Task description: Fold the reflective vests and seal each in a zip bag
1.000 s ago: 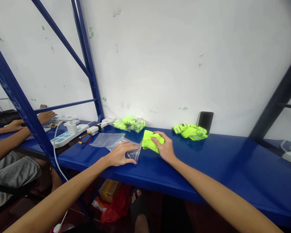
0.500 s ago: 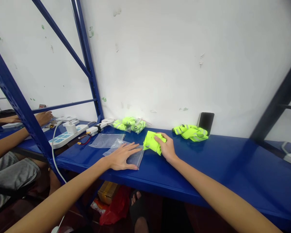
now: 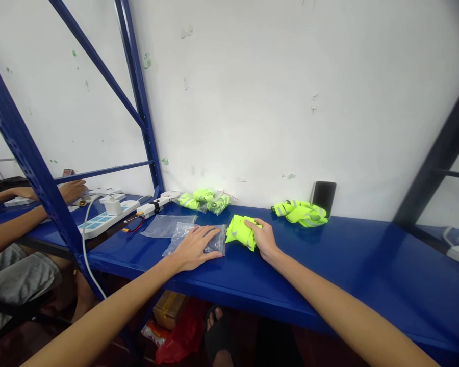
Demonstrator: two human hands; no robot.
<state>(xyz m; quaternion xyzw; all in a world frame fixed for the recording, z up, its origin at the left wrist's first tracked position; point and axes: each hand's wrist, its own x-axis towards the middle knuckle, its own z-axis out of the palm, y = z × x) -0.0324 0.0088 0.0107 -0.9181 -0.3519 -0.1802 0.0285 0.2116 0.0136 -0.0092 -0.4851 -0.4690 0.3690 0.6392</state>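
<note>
My right hand (image 3: 265,238) grips a folded bundle of neon-yellow reflective fabric (image 3: 240,232) by its right side, thumb on top. To its left, my left hand (image 3: 198,248) lies with fingers spread on a clear plastic bag (image 3: 172,246), its fingertips near the bag's right end. A second clear bag (image 3: 162,226) lies flat just behind and to the left. The bundle sits beside the bag's right end, outside it.
Bagged yellow bundles (image 3: 204,200) lie near the wall. A loose yellow reflective piece (image 3: 302,212) lies before a leaning phone (image 3: 324,198). Left are a white device (image 3: 153,206), power strip (image 3: 109,219) and blue rack post (image 3: 34,153). Another person's hand (image 3: 72,191) is beyond.
The view has shifted slightly. The bag under my left hand has straightened, its right end now facing the bundle. My right hand still grips the bundle, which is tilted a little differently.
</note>
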